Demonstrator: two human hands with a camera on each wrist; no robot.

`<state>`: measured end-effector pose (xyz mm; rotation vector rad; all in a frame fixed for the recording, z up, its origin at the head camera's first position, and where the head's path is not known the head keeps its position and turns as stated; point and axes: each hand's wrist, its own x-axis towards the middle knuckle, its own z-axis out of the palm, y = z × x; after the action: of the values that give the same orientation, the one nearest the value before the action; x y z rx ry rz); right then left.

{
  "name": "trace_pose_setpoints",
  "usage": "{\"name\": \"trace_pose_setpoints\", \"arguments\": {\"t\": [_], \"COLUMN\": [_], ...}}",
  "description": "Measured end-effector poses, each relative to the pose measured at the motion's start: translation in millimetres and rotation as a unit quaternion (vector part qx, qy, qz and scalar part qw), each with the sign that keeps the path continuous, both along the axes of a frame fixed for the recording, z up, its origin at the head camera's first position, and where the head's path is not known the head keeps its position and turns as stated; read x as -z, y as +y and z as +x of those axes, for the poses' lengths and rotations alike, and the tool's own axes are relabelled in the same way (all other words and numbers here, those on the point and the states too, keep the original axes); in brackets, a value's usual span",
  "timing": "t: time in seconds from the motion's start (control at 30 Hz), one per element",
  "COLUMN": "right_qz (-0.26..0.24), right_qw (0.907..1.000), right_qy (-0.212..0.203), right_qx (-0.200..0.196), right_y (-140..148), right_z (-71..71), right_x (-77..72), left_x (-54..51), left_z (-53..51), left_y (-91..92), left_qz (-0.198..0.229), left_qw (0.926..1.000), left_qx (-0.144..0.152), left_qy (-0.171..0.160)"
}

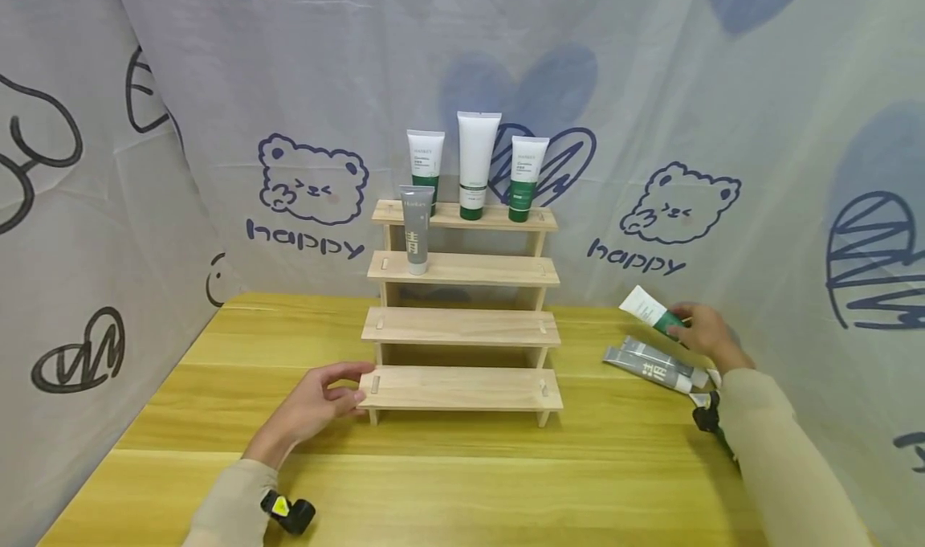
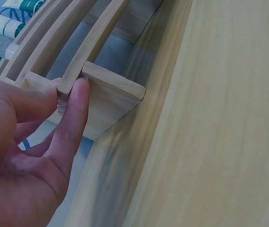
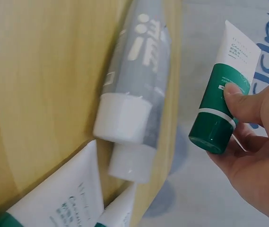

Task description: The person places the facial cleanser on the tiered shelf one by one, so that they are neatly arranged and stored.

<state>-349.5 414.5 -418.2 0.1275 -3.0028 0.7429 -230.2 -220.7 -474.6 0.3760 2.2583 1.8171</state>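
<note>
My left hand (image 1: pixel 312 406) pinches the left end of the lowest board of a four-step wooden display stand (image 1: pixel 462 388), thumb and finger on either side of the board's edge in the left wrist view. Over at the right, a white-and-green squeeze tube (image 3: pixel 226 85) is gripped in my right hand (image 1: pixel 706 338), held tilted above the table. Below it lie two grey squeeze tubes (image 1: pixel 646 369) with white caps, side by side. The right wrist view also shows a white-and-green tube (image 3: pixel 65 191) and part of another white tube (image 3: pixel 120 208) near their caps.
Three white-and-green tubes (image 1: pixel 473 161) stand on the top step. One grey tube (image 1: pixel 416 230) stands at the left of the second step. The stand is on a yellow wood-grain table (image 1: pixel 462 491), with printed cloth (image 1: pixel 311 65) behind and at both sides.
</note>
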Motion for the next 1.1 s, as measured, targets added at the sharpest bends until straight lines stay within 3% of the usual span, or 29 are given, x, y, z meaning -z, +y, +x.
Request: {"name": "trace_pose_setpoints", "arguments": {"t": [0.13,0.37,0.63,1.1], "right_qz": [-0.017,-0.035,-0.082,-0.123], "right_qw": [0.9998,0.9993,0.9959,0.9921], "right_qy": [-0.013,0.014,-0.023,-0.021], "right_qx": [0.005,-0.004,0.031,0.019], "right_y": [-5,-11,-20,-52], "right_z": [0.7,3.1,2.2,10.6], "right_x": [-8.1,-14.9,-22.7,-43.4], "left_x": [-2.3,-2.8,-2.4,-2.4], "left_z": [1.4,3.0,2.9,2.0], "left_y": [-0.1,-0.3,0.8,0.8], "left_qz": [0.004,0.012,-0.001,-0.002], "left_qw": [1.0,0.9999,1.0,0.9999], "left_qx": [0.005,0.009,0.001,0.007], "left_qy": [0.003,0.002,0.003,0.01]}}
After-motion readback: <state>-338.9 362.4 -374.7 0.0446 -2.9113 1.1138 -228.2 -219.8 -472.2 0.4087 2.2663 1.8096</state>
